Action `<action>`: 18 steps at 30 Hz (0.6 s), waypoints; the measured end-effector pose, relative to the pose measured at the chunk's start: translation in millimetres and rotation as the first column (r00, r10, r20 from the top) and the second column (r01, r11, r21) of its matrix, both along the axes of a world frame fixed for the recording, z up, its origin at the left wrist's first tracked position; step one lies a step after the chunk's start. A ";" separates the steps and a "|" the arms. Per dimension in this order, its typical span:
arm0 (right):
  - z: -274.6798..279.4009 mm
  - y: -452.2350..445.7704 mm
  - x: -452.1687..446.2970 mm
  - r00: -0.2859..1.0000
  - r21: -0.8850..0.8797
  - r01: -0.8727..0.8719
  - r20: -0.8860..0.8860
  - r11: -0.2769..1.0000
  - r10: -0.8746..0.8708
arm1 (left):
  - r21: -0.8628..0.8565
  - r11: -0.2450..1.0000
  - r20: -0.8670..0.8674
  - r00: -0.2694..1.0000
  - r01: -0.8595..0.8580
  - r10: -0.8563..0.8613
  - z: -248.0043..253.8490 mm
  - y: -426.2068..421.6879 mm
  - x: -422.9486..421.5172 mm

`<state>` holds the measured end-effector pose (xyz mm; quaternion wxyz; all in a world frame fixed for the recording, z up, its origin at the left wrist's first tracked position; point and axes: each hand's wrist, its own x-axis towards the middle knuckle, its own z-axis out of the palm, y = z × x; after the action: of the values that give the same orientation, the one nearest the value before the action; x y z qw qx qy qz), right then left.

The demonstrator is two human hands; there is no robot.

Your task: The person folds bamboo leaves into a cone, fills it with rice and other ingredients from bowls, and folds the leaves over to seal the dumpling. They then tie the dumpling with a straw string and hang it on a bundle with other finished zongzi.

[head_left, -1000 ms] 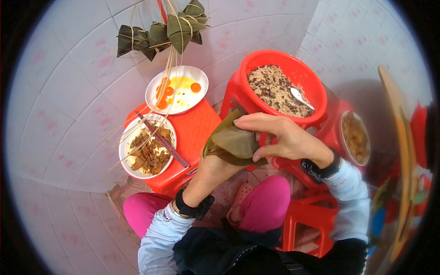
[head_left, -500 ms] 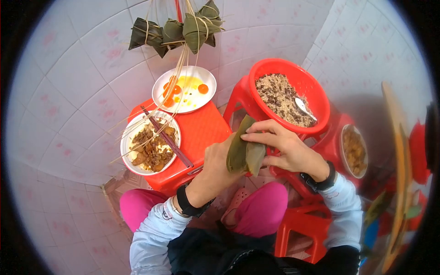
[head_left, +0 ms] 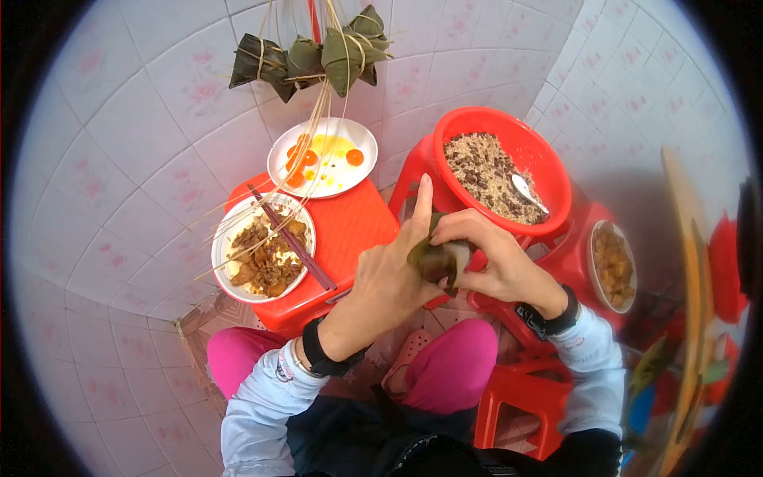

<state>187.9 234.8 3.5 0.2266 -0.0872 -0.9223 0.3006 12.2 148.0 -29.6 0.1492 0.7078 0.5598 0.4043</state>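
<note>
**Leaf in both hands, folds need a firm grip**

So the step in hand looks like shaping: a dark green leaf (head_left: 429, 262), folded over, sits between the two hands in front of the knees. The left hand (head_left: 381, 274) is around its near side, index finger pointing up along it. The right hand (head_left: 501, 258) has the other side, thumb below, fingers curled over the top, close together on the leaf. Can't tell if there's anything inside, the hands cover too much.

IMO the next move calls for a steady pinch, so the folds don't spring open. The tub (head_left: 552, 159) of grain with a spoon (head_left: 526, 192) is just beyond the right hand. The bowl (head_left: 218, 258) of meat, chopsticks (head_left: 294, 242) across it, is off to the left. Tied bundles (head_left: 342, 63) hang above, with loose strings (head_left: 323, 99) dangling.
</note>
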 end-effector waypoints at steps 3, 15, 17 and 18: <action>-4.6 1.1 8.0 0.995 -0.210 0.097 0.006 0.973 -0.098 | -0.076 0.991 0.200 0.976 0.106 -0.089 13.3 -0.1 -6.4; -8.0 -17.4 10.5 0.973 -0.853 -0.052 -0.159 0.519 -0.165 | 0.242 0.945 0.368 0.881 0.218 -0.297 -7.4 -2.0 -8.0; -9.5 -18.2 6.2 0.971 -0.844 -0.089 -0.191 0.529 -0.141 | 0.120 0.963 0.629 0.732 0.242 -0.262 -1.7 -6.7 0.3; -10.4 -19.1 5.5 0.969 -0.835 -0.122 -0.218 0.536 -0.119 | 0.118 0.962 0.627 0.733 0.246 -0.264 -1.2 -8.1 1.7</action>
<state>193.4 215.8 -6.9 0.2698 -0.1462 -0.6269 0.7161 13.9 139.9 -30.8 0.3744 0.6005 0.3680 0.6032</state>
